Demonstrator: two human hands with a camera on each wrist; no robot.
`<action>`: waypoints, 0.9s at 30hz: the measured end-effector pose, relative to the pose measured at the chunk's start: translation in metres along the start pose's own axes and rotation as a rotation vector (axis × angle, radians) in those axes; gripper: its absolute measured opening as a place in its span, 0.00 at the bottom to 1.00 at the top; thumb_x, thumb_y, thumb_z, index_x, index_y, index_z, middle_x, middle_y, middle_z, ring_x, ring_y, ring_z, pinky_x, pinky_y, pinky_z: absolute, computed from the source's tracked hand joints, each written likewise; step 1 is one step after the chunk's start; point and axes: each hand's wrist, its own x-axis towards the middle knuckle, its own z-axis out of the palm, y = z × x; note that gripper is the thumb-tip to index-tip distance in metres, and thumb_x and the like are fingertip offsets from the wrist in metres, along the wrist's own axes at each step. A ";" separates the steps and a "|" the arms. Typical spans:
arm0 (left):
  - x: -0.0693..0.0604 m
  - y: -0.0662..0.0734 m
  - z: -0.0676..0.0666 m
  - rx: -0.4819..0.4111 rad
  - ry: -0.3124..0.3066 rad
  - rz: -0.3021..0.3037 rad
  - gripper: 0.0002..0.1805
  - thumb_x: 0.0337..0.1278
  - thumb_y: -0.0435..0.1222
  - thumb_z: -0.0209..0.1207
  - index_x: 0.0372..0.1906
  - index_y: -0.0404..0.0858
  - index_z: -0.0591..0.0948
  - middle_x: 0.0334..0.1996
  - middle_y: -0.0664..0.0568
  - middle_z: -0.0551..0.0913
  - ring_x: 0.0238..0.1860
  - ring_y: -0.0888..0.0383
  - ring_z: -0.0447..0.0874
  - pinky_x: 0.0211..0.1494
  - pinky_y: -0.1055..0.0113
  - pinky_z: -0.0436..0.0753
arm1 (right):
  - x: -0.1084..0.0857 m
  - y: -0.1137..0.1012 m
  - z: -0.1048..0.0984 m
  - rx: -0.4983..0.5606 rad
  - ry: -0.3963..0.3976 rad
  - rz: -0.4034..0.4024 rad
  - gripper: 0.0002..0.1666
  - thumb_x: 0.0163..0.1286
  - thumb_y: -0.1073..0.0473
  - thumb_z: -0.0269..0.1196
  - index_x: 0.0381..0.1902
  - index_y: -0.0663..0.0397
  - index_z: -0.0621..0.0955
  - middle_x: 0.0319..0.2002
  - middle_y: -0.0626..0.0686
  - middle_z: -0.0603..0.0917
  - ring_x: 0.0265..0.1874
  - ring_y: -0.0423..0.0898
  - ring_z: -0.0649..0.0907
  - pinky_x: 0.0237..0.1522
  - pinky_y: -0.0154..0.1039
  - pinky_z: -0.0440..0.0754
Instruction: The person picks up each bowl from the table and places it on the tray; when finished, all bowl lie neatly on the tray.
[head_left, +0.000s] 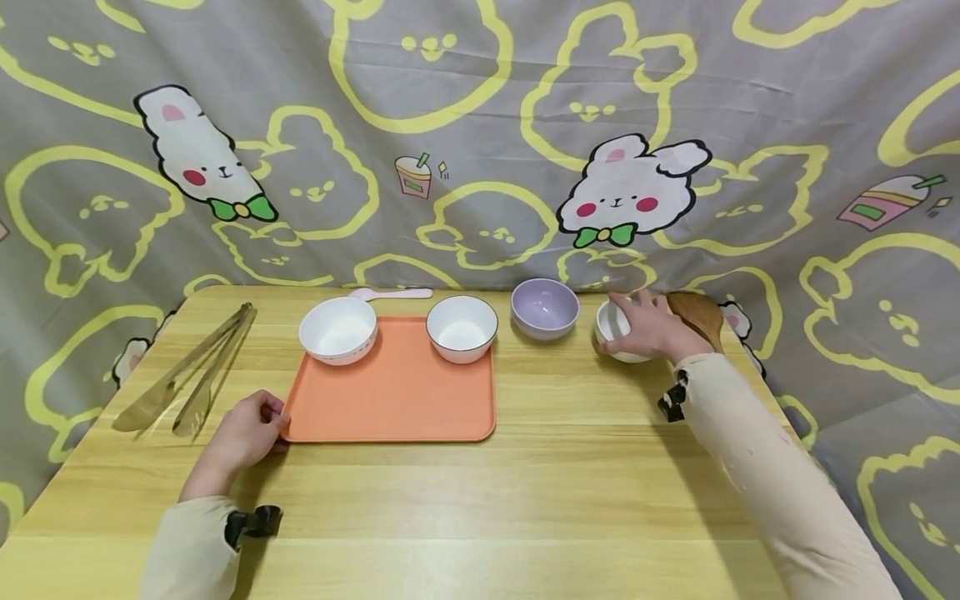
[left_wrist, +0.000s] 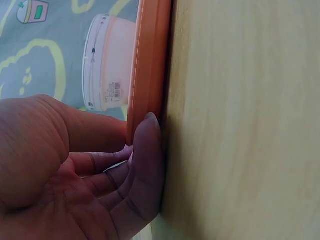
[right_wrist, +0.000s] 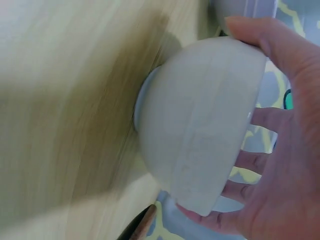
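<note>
My left hand (head_left: pixel 247 432) pinches the near left corner of an orange tray (head_left: pixel 390 408); the left wrist view shows the thumb on its upper side and the forefinger against its underside. A wide white bowl (head_left: pixel 338 331) sits at the tray's back left, and a dark-rimmed white bowl (head_left: pixel 462 329) at its back right. Over to the right, my right hand (head_left: pixel 651 327) spans a cream bowl (right_wrist: pixel 200 115) and grips its rim, thumb on one side and fingers across on the other. That bowl's foot is at the tabletop, but contact is hard to tell.
Between the tray and my right hand stands a purple bowl (head_left: pixel 545 310). A wooden spatula or spoon (head_left: pixel 697 315) lies behind that hand, partly hidden. Metal tongs (head_left: pixel 191 367) lie at the left. A pale pink spoon (head_left: pixel 393 293) lies along the back edge, before a patterned curtain (head_left: pixel 480 150).
</note>
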 end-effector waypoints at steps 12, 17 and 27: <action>-0.001 -0.002 0.000 0.002 0.003 0.003 0.06 0.67 0.26 0.49 0.43 0.23 0.69 0.30 0.40 0.74 0.25 0.53 0.82 0.27 0.62 0.85 | -0.034 -0.003 0.001 -0.011 0.015 -0.071 0.58 0.55 0.38 0.71 0.76 0.52 0.58 0.65 0.70 0.55 0.56 0.69 0.59 0.40 0.66 0.75; -0.001 -0.003 0.001 -0.001 0.001 0.000 0.06 0.67 0.25 0.49 0.43 0.23 0.69 0.30 0.41 0.74 0.25 0.54 0.82 0.27 0.62 0.85 | -0.047 -0.008 0.003 0.007 0.004 -0.097 0.57 0.53 0.39 0.72 0.75 0.53 0.60 0.61 0.70 0.58 0.53 0.68 0.61 0.35 0.60 0.77; 0.000 -0.001 0.000 -0.004 0.004 0.013 0.06 0.67 0.26 0.50 0.43 0.23 0.69 0.29 0.41 0.75 0.24 0.53 0.83 0.27 0.63 0.85 | -0.072 -0.021 0.009 -0.040 0.023 -0.145 0.54 0.51 0.39 0.73 0.72 0.50 0.65 0.66 0.68 0.58 0.56 0.71 0.62 0.34 0.63 0.76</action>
